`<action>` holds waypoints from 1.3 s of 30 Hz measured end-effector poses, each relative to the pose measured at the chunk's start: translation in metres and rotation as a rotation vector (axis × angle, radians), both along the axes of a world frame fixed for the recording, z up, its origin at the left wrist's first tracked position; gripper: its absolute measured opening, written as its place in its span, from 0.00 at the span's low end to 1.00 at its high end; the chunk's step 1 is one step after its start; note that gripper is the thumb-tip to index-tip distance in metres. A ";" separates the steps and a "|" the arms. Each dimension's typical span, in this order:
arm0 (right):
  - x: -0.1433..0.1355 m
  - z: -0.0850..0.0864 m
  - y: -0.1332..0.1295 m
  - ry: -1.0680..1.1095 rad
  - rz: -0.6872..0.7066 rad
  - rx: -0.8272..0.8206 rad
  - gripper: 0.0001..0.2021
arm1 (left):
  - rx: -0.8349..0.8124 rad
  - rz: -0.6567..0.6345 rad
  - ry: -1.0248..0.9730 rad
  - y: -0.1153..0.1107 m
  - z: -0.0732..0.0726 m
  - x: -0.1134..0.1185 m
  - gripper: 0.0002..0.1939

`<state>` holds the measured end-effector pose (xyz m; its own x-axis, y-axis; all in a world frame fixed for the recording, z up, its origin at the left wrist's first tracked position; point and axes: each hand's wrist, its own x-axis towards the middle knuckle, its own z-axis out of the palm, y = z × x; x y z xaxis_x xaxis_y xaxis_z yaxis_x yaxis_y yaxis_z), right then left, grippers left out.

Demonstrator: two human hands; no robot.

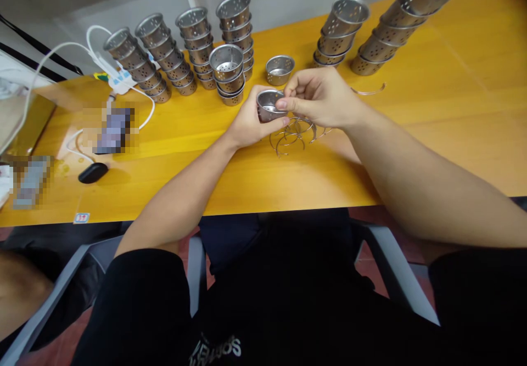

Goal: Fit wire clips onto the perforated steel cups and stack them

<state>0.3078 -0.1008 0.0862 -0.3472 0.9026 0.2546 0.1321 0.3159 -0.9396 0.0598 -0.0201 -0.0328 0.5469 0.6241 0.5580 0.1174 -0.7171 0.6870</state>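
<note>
Left hand (pixel 252 118) cupped, right hand (pixel 319 97) pinching above it, both forearms reaching forward

Seen on the yellow table (pixel 164 182): cup stacks (pixel 200 48) along the back, a single cup (pixel 280 71) between them, curved wires (pixel 294 134) nearer the front, a power strip (pixel 122 82), cables (pixel 150 114), a black gadget (pixel 93 173) and, pixelated at left, perhaps two phones (pixel 115 130).

On the worktop (pixel 444 152), cup stacks (pixel 197 42) stand far left, a single cup (pixel 280 70) right of them, and more stacks (pixel 337 31) far right.
</note>
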 end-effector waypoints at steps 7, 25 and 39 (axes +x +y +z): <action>0.001 0.002 -0.001 0.013 0.074 0.001 0.36 | 0.002 -0.019 -0.002 -0.004 0.003 0.000 0.49; 0.002 -0.010 0.007 0.096 0.143 0.095 0.37 | 0.059 -0.026 -0.021 -0.001 0.000 0.000 0.50; 0.013 -0.021 0.008 -0.174 -0.123 0.506 0.14 | 0.025 0.106 -0.003 0.017 -0.011 -0.009 0.48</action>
<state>0.3206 -0.0925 0.0650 -0.3227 0.7187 0.6158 0.3360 0.6953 -0.6354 0.0508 -0.0028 -0.0435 0.4772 0.6638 0.5759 0.1914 -0.7181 0.6691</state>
